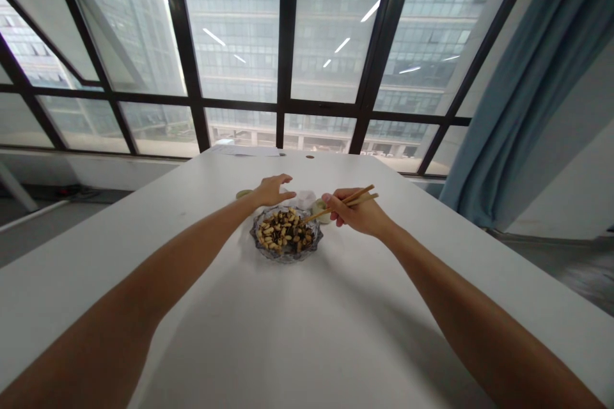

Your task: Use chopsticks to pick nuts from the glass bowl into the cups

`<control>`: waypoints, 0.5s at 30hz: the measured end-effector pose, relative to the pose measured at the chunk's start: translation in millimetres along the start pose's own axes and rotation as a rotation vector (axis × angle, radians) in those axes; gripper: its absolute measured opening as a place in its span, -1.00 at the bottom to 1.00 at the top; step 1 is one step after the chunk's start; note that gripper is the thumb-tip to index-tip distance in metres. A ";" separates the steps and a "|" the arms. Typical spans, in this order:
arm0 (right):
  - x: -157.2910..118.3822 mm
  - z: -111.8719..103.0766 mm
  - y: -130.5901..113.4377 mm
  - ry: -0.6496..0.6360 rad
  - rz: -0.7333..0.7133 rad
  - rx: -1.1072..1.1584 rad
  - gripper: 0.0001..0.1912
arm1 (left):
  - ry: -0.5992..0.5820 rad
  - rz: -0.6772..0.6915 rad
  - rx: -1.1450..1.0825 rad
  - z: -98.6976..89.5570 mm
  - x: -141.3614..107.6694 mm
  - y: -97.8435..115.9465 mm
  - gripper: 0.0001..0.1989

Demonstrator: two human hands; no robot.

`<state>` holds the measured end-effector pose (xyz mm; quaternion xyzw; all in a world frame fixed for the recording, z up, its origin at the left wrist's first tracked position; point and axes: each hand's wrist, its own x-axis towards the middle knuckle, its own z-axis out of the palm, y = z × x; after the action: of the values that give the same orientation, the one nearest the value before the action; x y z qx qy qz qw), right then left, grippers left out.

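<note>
A clear glass bowl (286,258) with a scalloped rim stands on the white table, filled with peanuts (272,230) and darker pieces like seeds. My right hand (352,209) grips a pair of chopsticks (361,195), whose tips reach down into the right side of the bowl. Just beyond the bowl's far rim is my left hand (274,192), fingers apart and holding nothing. Partly behind my right hand sits a pale green container (320,209). A whitish translucent item (306,198) stands between my hands, its kind unclear. Another greenish round thing (244,193) is partly hidden by my left wrist.
The white table (288,345) stretches to the windows (244,32). Papers (247,151) and a small brown round object (310,156) lie at its far end. A blue curtain (518,96) hangs on the right.
</note>
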<state>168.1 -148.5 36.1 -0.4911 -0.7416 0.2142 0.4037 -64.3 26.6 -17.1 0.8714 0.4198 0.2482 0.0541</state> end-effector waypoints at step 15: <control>3.0 -6.3 8.7 0.111 -0.036 -0.015 -0.30 | 0.331 -0.380 -0.017 11.6 -99.0 -73.8 -0.15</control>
<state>177.4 -142.5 34.7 -0.4920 -0.7283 0.1737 0.4441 -162.7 0.2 -87.8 0.7237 0.5771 0.3765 0.0376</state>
